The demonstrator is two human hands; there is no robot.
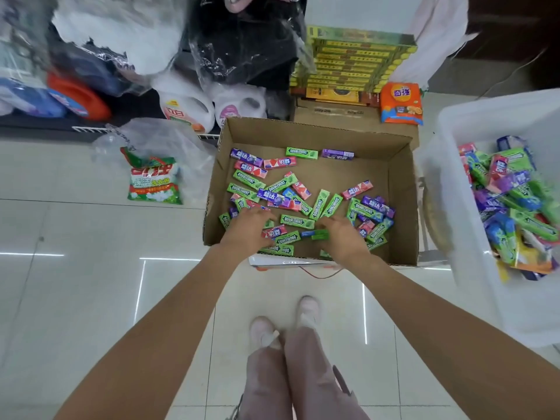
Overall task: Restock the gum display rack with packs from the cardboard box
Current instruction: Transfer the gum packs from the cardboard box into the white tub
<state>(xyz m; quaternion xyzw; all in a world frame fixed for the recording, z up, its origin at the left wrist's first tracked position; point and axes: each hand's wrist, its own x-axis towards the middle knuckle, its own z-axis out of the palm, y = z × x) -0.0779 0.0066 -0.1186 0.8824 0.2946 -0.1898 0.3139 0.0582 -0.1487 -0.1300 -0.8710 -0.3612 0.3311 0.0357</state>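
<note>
head view | cardboard box on floor, many gum packs loose inside | left hand spread flat on packs, grip unclear; right hand fingers curled on green pack | rack beyond box | restock looks early

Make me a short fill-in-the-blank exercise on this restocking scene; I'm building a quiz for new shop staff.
1. Both hands reach into the open ____ box, where loose gum packs lie.
2. The right hand touches a ____ gum pack.
3. The yellow-green display rack stands ____ the box, farther from the person.
4. More gum packs fill the white plastic ____ on the person's right.

Missing words: cardboard; green; behind; bin
</note>
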